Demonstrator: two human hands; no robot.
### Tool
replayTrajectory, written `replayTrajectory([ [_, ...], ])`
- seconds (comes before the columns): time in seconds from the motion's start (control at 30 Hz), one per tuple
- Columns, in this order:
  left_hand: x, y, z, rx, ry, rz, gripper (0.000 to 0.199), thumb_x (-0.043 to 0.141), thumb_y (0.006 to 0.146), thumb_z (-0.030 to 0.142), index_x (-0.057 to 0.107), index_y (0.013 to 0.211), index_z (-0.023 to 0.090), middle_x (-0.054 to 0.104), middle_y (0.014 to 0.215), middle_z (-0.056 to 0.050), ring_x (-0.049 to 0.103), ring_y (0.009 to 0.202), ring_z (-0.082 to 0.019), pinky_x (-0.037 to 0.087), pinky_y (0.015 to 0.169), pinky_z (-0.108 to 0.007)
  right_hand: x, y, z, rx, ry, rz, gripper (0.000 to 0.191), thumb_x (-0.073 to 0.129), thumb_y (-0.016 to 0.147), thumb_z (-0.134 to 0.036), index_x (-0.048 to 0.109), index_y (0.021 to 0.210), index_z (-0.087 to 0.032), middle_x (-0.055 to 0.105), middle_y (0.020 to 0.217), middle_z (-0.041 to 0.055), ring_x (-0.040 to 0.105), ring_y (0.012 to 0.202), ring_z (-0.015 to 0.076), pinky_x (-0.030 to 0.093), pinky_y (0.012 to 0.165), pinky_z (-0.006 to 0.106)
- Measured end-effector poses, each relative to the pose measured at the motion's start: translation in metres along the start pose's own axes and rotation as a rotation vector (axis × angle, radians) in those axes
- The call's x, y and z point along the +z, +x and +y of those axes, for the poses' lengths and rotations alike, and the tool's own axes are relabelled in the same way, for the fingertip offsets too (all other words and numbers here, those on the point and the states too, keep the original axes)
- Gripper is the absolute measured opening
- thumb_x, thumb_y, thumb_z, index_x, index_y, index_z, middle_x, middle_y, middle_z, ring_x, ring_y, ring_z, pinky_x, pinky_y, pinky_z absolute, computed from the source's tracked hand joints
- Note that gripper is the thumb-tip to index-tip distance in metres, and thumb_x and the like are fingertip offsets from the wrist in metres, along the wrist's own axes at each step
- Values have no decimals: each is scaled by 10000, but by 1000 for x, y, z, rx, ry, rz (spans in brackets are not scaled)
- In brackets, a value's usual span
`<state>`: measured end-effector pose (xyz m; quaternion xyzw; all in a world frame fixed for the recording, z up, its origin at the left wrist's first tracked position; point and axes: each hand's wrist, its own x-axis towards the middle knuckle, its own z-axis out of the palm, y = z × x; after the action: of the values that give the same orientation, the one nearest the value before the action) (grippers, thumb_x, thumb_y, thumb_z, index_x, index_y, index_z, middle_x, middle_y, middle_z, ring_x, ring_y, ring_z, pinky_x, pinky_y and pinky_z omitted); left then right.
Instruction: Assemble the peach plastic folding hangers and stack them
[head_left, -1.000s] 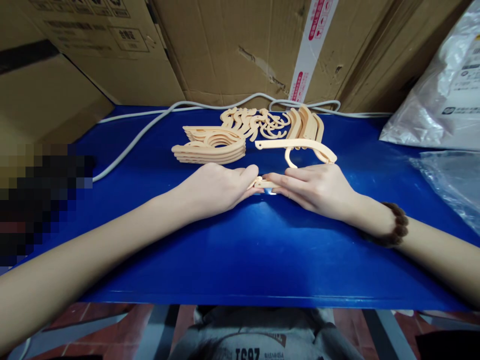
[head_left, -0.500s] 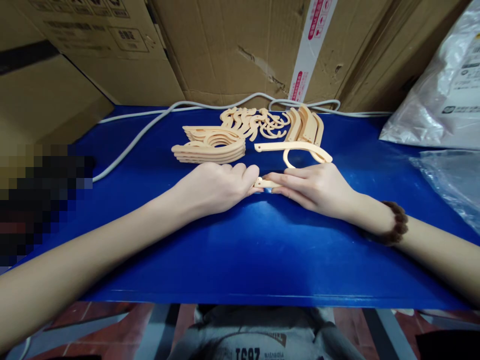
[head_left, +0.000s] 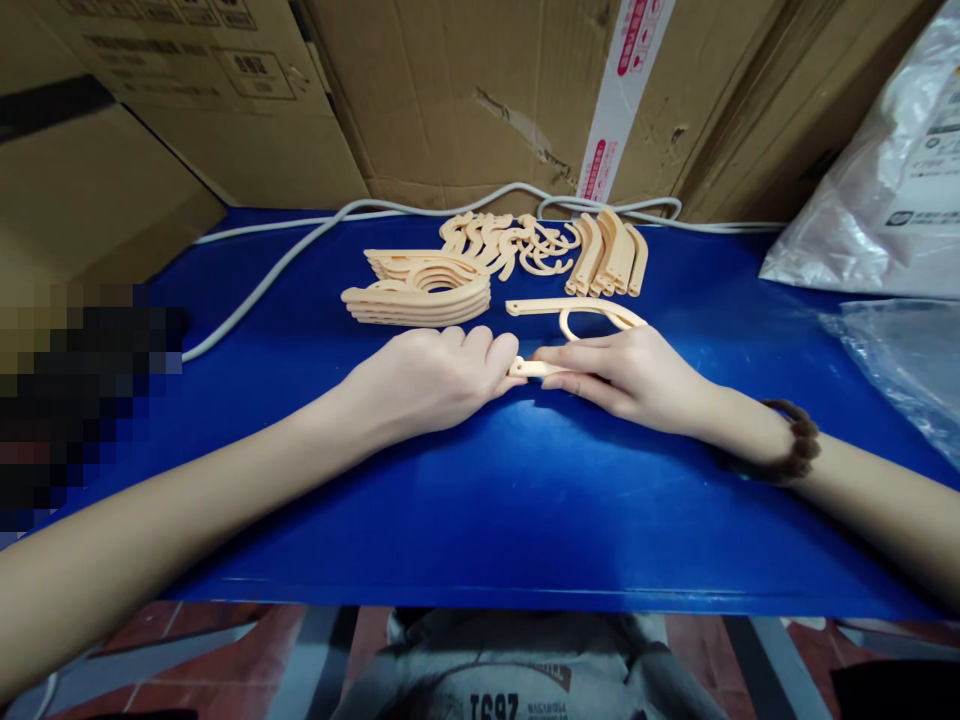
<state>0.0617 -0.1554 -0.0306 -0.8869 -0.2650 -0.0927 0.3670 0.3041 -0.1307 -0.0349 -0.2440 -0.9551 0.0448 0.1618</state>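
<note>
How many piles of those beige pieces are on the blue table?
3: a neat stack beyond the left hand, a jumble of hooks farther back, and a row of curved bars right of the hooks. Others could be hidden.

This looks like a small workshop or packing corner, perhaps in a storeroom, though which cannot be told for sure; big cardboard cartons [head_left: 442, 110] wall in the back and left, one sealed with a strip of red-printed tape [head_left: 611, 110]; a bulky plastic bag [head_left: 847, 215] bearing a printed label and a clear plastic sheet [head_left: 907, 365] lie at the right; a plain blue work table [head_left: 480, 510] carries sorted batches of like beige parts [head_left: 420, 308]; a loose pale cable [head_left: 289, 255] trails behind them; reddish floor tiles [head_left: 206, 640] show below.
</note>
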Motion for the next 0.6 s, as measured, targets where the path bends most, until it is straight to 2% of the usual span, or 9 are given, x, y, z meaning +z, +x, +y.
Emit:
replayTrajectory([
  [0.27, -2, -1, 2, 0, 2, 25, 294, 441, 991, 319, 508, 748, 167, 522, 599, -14, 547, 470, -174, 276, 406, -292, 0, 0, 0, -17, -3, -7, 352, 435, 1018, -331, 644, 1264, -191, 751, 1108, 19, 686, 835, 163, 428, 693, 281],
  [0.4, 2, -2, 0, 1, -62, 60, 279, 435, 980, 316, 516, 760, 164, 539, 606, -15, 562, 476, -170, 278, 417, -297, 0, -2, -1, -30, -66, 20, 347, 432, 1020, -321, 654, 1242, -173, 763, 1041, 32, 699, 817, 161, 433, 679, 267],
  [0.6, 8, -2, -5, 9, -167, 75, 293, 431, 990, 309, 519, 748, 169, 538, 587, -7, 575, 476, -167, 245, 411, -295, 1, -2, -5, -63, -225, 67, 340, 452, 1012, -320, 665, 1225, -161, 759, 906, 30, 702, 716, 154, 392, 558, 260],
])
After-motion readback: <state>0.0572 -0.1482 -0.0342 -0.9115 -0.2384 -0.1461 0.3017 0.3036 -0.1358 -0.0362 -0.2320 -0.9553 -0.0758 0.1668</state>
